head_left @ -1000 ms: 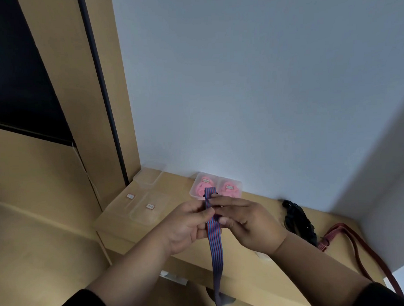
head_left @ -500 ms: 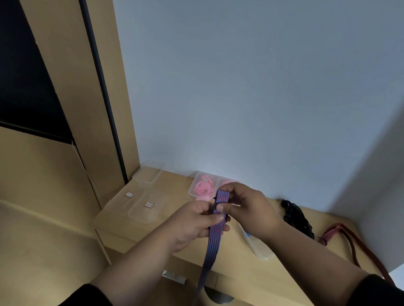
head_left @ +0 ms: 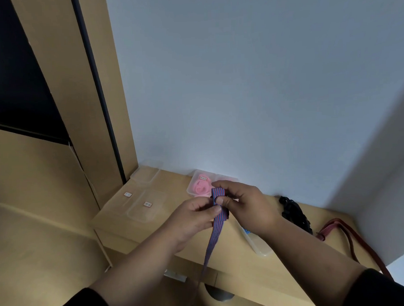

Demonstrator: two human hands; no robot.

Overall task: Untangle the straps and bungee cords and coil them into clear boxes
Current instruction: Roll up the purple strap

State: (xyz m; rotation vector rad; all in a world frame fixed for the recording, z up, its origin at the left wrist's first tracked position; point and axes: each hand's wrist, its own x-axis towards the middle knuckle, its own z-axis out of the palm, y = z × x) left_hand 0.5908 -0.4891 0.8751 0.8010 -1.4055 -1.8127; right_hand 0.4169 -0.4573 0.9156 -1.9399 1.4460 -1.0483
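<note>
The head view looks down on a wooden shelf set against a pale wall, with a wooden frame rising at the left. Both hands meet above the shelf and work a blue-and-red striped strap. The left hand has its fingers curled and its thumb pressed on the strap, pinching it just below the fold. The right hand also has curled fingers; its thumb and forefinger pinch the folded top of the strap, which is looped over near the fingertips. From the hands the strap hangs straight down past the shelf's front edge and out of sight below. Behind the hands, by the wall, a clear box holds a pink coil; a second such box beside it is mostly hidden by the right hand. To the left lie two clear lids with small labels, and an empty clear box in the corner. Under the right wrist another clear box lies on the shelf, something blue in it. Further right sit a black bundle and a red strap that trails over the edge.
</note>
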